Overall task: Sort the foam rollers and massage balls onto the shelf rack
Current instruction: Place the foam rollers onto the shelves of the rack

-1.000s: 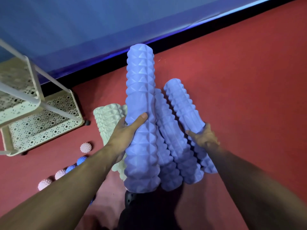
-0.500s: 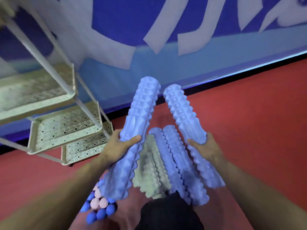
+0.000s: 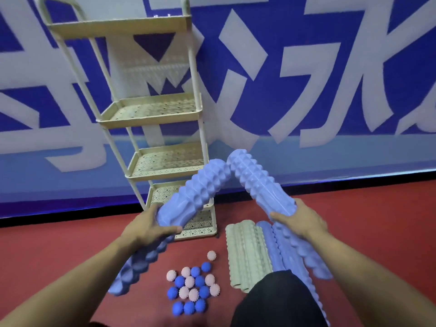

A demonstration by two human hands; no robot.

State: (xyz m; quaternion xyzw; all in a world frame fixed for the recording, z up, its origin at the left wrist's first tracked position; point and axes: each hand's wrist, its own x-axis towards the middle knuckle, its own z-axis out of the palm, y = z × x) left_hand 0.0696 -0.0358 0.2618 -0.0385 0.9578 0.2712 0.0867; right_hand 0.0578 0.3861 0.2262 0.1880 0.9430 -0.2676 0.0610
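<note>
My left hand (image 3: 147,228) grips a long purple foam roller (image 3: 188,199) around its middle, its far end tilted up to the right. My right hand (image 3: 299,218) grips a second purple foam roller (image 3: 257,182), tilted up to the left. The two far ends almost meet in front of the cream shelf rack (image 3: 151,114), whose tiers hold nothing. On the red floor lie pale green rollers (image 3: 245,251) and more purple rollers (image 3: 271,246), beside a cluster of several pink and blue spiky massage balls (image 3: 192,286).
A blue and white banner wall (image 3: 306,90) stands right behind the rack. Red floor (image 3: 377,208) stretches to the right. My dark-clothed knee (image 3: 273,300) covers the near ends of the floor rollers.
Both rollers have been lifted off the floor pile and carried left toward the rack. My view has tilted up, bringing the whole rack and the ball cluster into sight.
</note>
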